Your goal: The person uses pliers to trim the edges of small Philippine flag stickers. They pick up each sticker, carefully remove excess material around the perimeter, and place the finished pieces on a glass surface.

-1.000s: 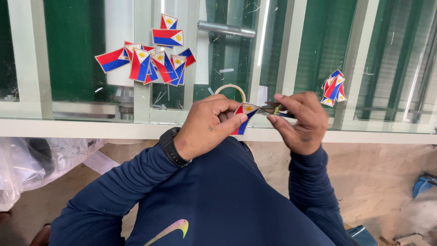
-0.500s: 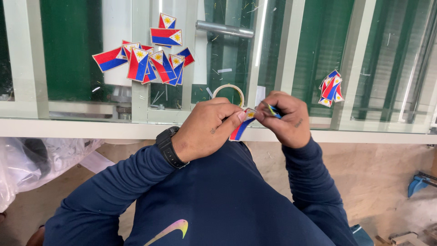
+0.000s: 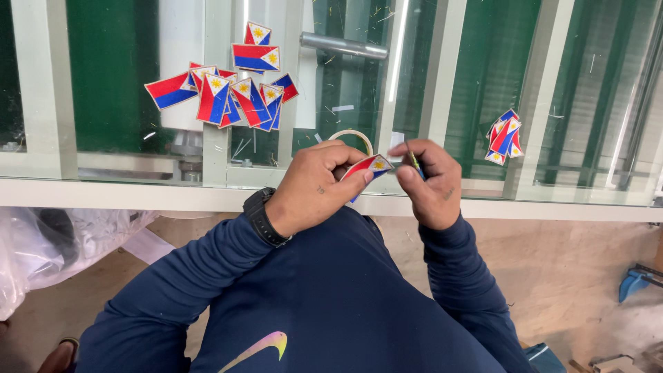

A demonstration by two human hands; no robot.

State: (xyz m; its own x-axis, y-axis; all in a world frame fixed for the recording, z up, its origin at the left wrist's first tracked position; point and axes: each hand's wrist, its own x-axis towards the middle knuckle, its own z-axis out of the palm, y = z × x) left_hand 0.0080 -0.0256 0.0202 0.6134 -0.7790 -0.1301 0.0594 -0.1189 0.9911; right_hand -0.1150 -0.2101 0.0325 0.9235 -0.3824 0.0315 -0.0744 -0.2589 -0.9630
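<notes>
Centrally, a red-blue flag patch (image 3: pixel 369 168), yellow sun.

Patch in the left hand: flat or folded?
Flat. The patch shows one unbent face, pinched at its edge by the left hand; the right hand holds a thin tool beside it.

On the glass table (image 3: pixel 103 173) ahead of you lies a loose pile of flag patches (image 3: pixel 224 93) — red, blue and white — at the left, and a smaller stack of patches (image 3: pixel 504 136) well apart at the right. A clear plastic bag (image 3: pixel 48 245) sits low left.
</notes>
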